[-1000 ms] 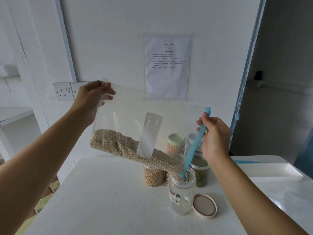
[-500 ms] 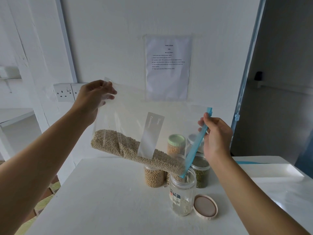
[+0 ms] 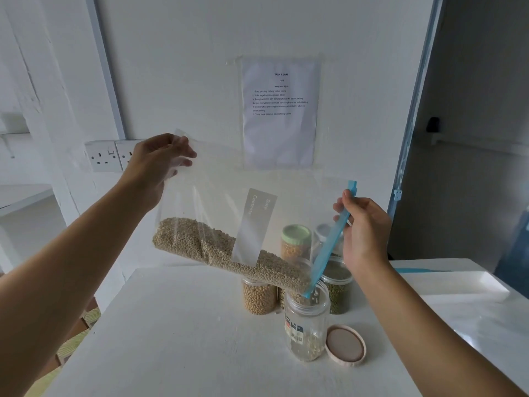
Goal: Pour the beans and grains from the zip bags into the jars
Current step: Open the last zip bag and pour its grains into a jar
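A clear zip bag [image 3: 217,196] with pale grains along its lower edge hangs tilted above the table. My left hand [image 3: 156,164] pinches its upper left corner, raised high. My right hand [image 3: 363,227] grips the blue zip strip [image 3: 329,247] at the bag's mouth. The bag's low corner sits in the mouth of an open clear jar [image 3: 306,325], and a few grains lie in the jar's bottom. The jar's beige lid [image 3: 345,345] lies flat beside it on the right.
Behind the open jar stand a jar of yellow beans [image 3: 259,296], a jar of green beans [image 3: 339,290] and a green-lidded jar [image 3: 296,245]. The white table [image 3: 186,339] meets a wall with sockets [image 3: 110,156] and a taped sheet [image 3: 280,110]. A white tray [image 3: 458,285] lies at right.
Grains have begun dropping into the open jar; a small layer now shows at its bottom. Both hands hold almost the same pose, the bag tipped slightly more.
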Demonstrator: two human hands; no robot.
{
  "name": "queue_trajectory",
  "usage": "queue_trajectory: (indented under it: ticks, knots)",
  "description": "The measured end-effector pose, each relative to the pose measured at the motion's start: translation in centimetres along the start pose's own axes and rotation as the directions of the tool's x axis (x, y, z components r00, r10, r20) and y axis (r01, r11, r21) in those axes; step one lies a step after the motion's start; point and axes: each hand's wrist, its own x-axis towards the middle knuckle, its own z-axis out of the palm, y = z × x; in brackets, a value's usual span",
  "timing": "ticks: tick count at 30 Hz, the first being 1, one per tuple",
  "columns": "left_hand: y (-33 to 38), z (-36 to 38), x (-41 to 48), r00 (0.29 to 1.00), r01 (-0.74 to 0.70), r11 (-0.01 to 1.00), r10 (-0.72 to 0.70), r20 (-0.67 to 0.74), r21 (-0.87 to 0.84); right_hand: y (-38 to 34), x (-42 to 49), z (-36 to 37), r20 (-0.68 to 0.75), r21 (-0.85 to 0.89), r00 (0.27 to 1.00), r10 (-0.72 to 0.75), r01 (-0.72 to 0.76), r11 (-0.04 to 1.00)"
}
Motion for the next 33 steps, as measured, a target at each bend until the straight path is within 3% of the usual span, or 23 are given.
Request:
queue_trajectory:
  ticks: [33]
  knots:
    - [0.35,0.01,0.44,1.0,-0.022,1.0,0.022,-0.022,0.01,-0.1,-0.43,0.01,0.01,-0.034,1.0,-0.02,0.021,0.999]
